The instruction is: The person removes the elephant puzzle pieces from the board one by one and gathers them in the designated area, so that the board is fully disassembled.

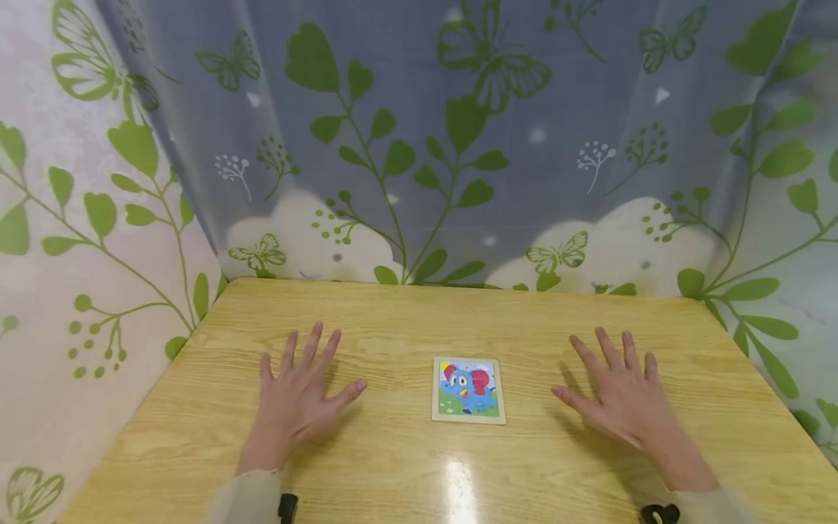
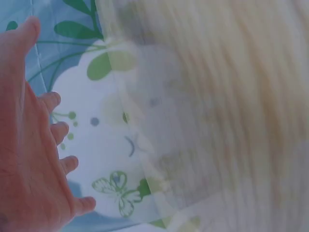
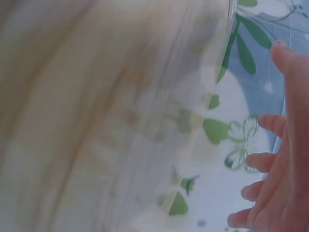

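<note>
The elephant picture board (image 1: pixel 468 391) lies flat between the person's left hand (image 1: pixel 300 404) and right hand (image 1: pixel 625 404), nearer the thumb side of each and touching neither. The table (image 1: pixel 366 466) alone bears it, so it needs no grip. Both hands hold nothing, fingers spread well apart, perhaps so the board stays uncovered. Beyond both hands, behind the table's far edge, hangs a leaf-patterned curtain (image 1: pixel 419 218).
</note>
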{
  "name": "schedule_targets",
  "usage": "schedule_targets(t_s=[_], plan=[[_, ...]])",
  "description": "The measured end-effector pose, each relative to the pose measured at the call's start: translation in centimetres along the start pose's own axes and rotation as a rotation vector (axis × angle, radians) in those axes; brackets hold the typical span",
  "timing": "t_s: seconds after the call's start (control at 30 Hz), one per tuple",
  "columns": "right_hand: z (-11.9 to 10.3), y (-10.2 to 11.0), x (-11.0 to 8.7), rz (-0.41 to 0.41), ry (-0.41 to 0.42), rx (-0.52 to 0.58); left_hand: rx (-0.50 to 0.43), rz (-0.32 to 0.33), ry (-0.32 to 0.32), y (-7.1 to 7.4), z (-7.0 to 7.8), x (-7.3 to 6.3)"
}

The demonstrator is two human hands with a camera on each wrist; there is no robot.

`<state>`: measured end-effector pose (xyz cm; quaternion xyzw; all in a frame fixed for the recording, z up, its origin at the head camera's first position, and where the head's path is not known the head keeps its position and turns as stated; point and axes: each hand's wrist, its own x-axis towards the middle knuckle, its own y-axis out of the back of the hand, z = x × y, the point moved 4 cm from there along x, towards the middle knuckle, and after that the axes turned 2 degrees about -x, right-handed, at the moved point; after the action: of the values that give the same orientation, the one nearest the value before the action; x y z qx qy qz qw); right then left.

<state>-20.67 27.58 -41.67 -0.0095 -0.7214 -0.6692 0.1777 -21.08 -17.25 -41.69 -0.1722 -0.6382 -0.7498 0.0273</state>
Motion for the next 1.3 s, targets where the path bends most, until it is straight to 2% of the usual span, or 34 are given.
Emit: schedule_targets(t_s=[0.3,0.6,0.83,1.1,1.3], plan=[[-2.9,-1.7,2.7,-0.103,0.079,0.163,-0.185,-0.049,-0.109,-0.6,3.4,1.9],[-5.2,-2.5,4.5,-0.078,0.181,0.335,-0.439,-0.150,-0.164,-1.8,7.2,3.5],[-6.5,-3.0,5.4,-0.012,0.239,0.447,-0.568,-0.262,-0.241,-3.3,10.2,4.7],[-7.5,-3.8,6.2,-0.103,0.206,0.549,-0.583,-0.338,-0.272,-5.1,12.9,5.8],[-7.5,-4.4,6.5,-0.141,0.180,0.558,-0.525,-0.346,-0.265,-6.0,13.5,6.3]])
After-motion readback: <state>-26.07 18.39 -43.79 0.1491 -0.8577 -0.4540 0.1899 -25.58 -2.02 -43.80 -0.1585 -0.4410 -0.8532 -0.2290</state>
